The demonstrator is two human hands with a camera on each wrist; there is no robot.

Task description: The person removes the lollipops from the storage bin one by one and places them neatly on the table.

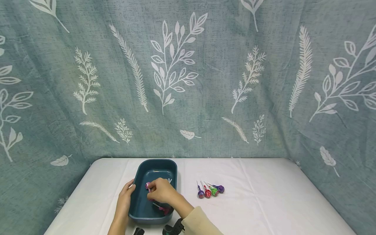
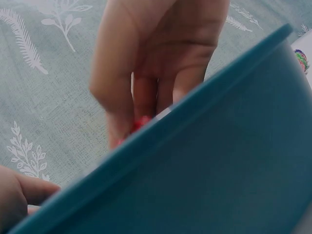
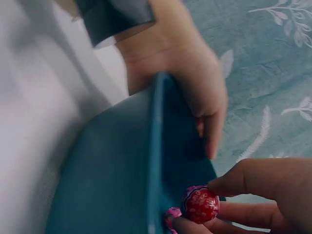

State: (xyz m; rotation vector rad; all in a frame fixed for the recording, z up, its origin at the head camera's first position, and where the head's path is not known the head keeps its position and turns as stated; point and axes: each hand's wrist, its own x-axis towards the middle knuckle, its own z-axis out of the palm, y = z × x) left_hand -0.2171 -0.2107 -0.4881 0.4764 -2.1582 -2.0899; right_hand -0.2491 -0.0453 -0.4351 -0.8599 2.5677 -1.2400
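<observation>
Pointing seemingly ball-end away, pinched lollipop (image 1: 148, 185)

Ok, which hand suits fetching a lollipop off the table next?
Probably the right hand, once it releases its lollipop: it's nearer the four lollipops, while the left hand holds the bin.

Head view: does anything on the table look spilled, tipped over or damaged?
Nothing stands out. The dish sits upright on the table, left hand at its side, and the right hand holds a lollipop inside its rim. Four other lollipops lie grouped to its right, too small here to check for torn wrappers.
</observation>
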